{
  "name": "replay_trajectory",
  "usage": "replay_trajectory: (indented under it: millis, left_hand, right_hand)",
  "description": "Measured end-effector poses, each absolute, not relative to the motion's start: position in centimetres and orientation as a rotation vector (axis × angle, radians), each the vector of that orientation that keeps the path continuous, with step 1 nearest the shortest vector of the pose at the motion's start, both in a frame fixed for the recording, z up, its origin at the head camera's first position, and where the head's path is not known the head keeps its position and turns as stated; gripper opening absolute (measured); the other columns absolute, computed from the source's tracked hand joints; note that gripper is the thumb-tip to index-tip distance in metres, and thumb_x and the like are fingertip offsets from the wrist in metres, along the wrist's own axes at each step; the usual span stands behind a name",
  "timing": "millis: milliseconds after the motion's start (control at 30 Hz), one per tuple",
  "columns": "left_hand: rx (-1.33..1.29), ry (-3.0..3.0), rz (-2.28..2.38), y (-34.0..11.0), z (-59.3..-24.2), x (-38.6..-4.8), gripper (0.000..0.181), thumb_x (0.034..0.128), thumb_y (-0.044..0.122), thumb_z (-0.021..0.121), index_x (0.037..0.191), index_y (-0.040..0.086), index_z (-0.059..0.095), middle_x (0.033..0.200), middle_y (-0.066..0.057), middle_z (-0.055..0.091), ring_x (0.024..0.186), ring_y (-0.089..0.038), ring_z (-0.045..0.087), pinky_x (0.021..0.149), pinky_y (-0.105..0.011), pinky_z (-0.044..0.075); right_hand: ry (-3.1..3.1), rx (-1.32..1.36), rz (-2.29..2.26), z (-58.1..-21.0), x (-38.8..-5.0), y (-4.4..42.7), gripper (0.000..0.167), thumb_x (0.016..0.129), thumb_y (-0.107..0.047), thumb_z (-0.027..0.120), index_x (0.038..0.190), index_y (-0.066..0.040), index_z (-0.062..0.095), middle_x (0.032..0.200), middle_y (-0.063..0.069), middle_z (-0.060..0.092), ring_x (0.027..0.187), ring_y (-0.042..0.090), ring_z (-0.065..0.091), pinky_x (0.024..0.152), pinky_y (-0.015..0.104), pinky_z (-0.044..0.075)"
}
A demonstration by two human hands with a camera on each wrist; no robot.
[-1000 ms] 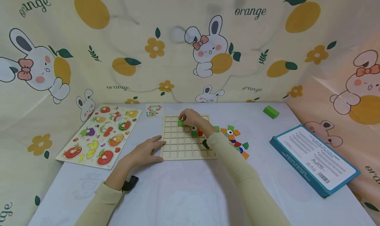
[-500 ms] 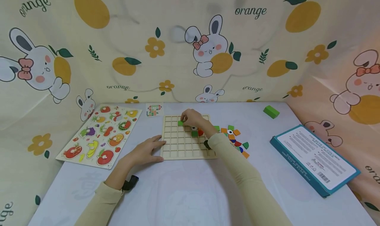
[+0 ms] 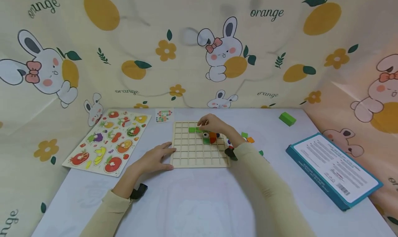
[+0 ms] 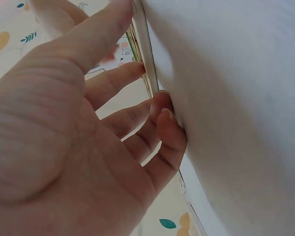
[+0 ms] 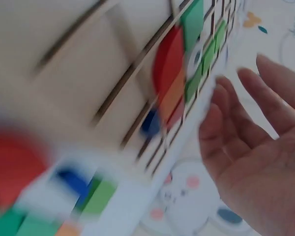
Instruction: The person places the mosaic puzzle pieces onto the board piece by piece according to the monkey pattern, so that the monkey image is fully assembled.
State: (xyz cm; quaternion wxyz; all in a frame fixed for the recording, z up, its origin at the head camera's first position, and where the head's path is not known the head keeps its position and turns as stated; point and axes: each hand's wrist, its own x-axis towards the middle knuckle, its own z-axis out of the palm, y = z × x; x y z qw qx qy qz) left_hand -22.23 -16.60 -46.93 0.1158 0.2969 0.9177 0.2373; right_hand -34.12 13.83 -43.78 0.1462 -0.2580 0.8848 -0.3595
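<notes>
A wooden grid board lies on the table in the head view. My left hand rests against its left edge, fingers extended; the left wrist view shows the fingertips touching that edge. Over the board's far side, my right hand hovers just right of green tiles. In the right wrist view its fingers are loosely bent, with no piece visible between them. Nearer on the board sit a white tile with a black dot, another green tile, orange and red pieces, and a blue piece.
Loose coloured pieces lie right of the board, partly hidden by the right arm. A fruit puzzle board stands left, with a small pattern card behind. Further right are a green block and a blue-edged box.
My right hand has shifted right from the far-row green tile, and more green shows in that row. The left hand keeps its place at the board's edge. The head view has turned slightly.
</notes>
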Motion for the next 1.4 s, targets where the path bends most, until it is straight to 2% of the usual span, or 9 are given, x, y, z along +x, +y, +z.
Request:
replay_trajectory:
  millis: [133,267,500,667,900,1167,1400]
  left_hand:
    - [0.881,2.694,0.681,-16.5,-47.0,-22.2,0.073,0.086,0.041,0.077,0.146,0.008,0.051,0.157,-0.024,0.031,0.141,-0.046,0.033,0.109,-0.06,0.035]
    - [0.873,2.697,0.679,-16.3,-46.8,-22.1,0.073,0.0859,0.04,0.078,0.146,0.007,0.051,0.157,-0.024,0.031,0.141,-0.046,0.033,0.11,-0.06,0.035]
    - [0.854,2.7,0.675,-16.2,-46.4,-22.0,0.074,0.0856,0.038,0.079,0.146,0.008,0.05,0.158,-0.022,0.03,0.142,-0.044,0.033,0.11,-0.059,0.034]
    - [0.844,2.697,0.676,-16.2,-46.4,-22.2,0.074,0.0857,0.038,0.079,0.147,0.009,0.05,0.158,-0.022,0.031,0.143,-0.043,0.033,0.111,-0.057,0.034]
    - [0.83,2.694,0.672,-16.2,-46.3,-22.1,0.074,0.0857,0.038,0.079,0.147,0.009,0.05,0.158,-0.022,0.03,0.143,-0.043,0.032,0.111,-0.058,0.034]
    - [0.843,2.701,0.669,-16.3,-46.2,-22.1,0.073,0.0855,0.038,0.079,0.146,0.007,0.051,0.157,-0.023,0.031,0.141,-0.045,0.034,0.11,-0.059,0.035]
    - [0.85,2.7,0.67,-16.3,-46.5,-22.0,0.073,0.0855,0.038,0.079,0.146,0.007,0.051,0.157,-0.024,0.031,0.142,-0.045,0.033,0.111,-0.058,0.033]
  right_hand:
    - [2.522,-0.775,-0.988,-43.4,-32.3,17.8,0.024,0.096,-0.011,0.066,0.114,0.004,0.07,0.104,0.01,0.069,0.094,0.025,0.062,0.081,0.036,0.054]
    - [2.597,-0.725,-0.925,-43.2,-29.8,21.6,0.021,0.095,-0.011,0.067,0.11,0.002,0.071,0.097,0.007,0.069,0.088,0.023,0.058,0.078,0.034,0.051]
    - [2.702,-0.56,-0.885,-43.3,-25.2,26.7,0.017,0.091,-0.005,0.071,0.106,0.002,0.071,0.092,0.005,0.064,0.084,0.023,0.052,0.074,0.033,0.048]
    - [2.743,-0.421,-0.859,-44.4,-23.3,29.1,0.013,0.089,0.001,0.071,0.102,0.001,0.071,0.089,0.006,0.059,0.084,0.023,0.05,0.07,0.031,0.047]
    - [2.797,-0.378,-0.849,-45.9,-22.3,30.5,0.016,0.09,0.004,0.068,0.104,-0.001,0.071,0.09,0.006,0.059,0.085,0.024,0.052,0.075,0.032,0.051]
    - [2.776,-0.293,-0.82,-45.6,-22.2,30.0,0.018,0.089,0.005,0.069,0.106,0.002,0.068,0.095,0.01,0.062,0.091,0.028,0.055,0.086,0.041,0.055]
    - [2.783,-0.292,-0.822,-45.6,-22.1,29.9,0.016,0.087,0.008,0.07,0.101,0.001,0.067,0.092,0.009,0.058,0.088,0.026,0.053,0.081,0.036,0.054]
